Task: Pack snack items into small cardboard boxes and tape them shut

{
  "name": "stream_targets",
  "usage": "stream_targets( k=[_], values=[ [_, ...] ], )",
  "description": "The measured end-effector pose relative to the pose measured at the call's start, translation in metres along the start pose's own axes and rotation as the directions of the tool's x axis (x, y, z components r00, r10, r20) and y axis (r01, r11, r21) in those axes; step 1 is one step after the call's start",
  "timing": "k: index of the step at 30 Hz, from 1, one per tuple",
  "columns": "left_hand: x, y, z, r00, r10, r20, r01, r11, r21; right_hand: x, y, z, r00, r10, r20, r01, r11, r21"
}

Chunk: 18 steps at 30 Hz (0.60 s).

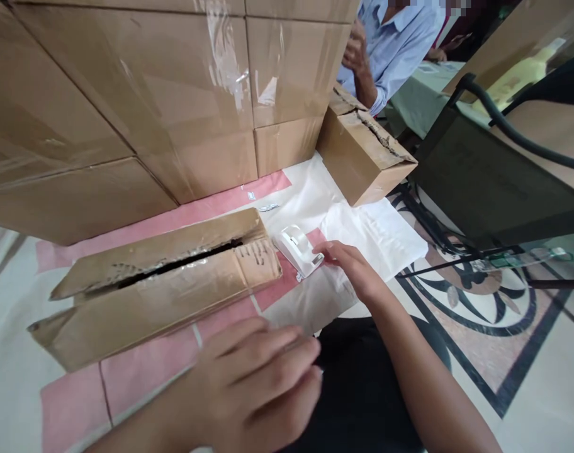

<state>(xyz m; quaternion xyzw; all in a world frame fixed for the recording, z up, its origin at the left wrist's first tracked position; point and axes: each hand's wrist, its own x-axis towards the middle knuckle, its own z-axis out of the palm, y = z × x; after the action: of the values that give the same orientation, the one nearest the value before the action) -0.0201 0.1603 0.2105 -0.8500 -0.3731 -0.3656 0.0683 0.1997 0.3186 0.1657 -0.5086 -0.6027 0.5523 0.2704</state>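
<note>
A white tape dispenser (294, 246) stands on the cloth-covered surface, just right of a long cardboard box. The fingers of my right hand (346, 261) are bent together at its near right end and touch it there; whether they pinch a strip of tape cannot be made out. In the foreground, lower and closer to me, my left hand (263, 384) is raised with curled fingers and the thumb against them. A small pale glint shows at the thumb tip, too small to name. The long cardboard box (187, 302) has worn flaps with a dark gap between them.
Behind rises a wall of taped cardboard boxes (187, 100). Another worn box (367, 151) sits back right, near a person in a light blue shirt (405, 50). White sheets (386, 233) lie right of the dispenser. A dark-framed chair (499, 182) stands on the patterned floor.
</note>
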Motion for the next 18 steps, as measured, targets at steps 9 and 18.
stream_targets(
  k=[9, 18],
  values=[
    [0.034, -0.030, 0.150, 0.808, -0.573, -0.137, 0.568, 0.819, -0.075, 0.035, -0.016, 0.018, 0.988, 0.153, 0.013, -0.152, 0.987, -0.052],
    [0.025, -0.048, 0.159, 0.716, -0.693, -0.082, 0.674, 0.717, -0.179, 0.029, 0.003, 0.020, 1.000, 0.020, 0.006, -0.020, 0.999, -0.036]
  ],
)
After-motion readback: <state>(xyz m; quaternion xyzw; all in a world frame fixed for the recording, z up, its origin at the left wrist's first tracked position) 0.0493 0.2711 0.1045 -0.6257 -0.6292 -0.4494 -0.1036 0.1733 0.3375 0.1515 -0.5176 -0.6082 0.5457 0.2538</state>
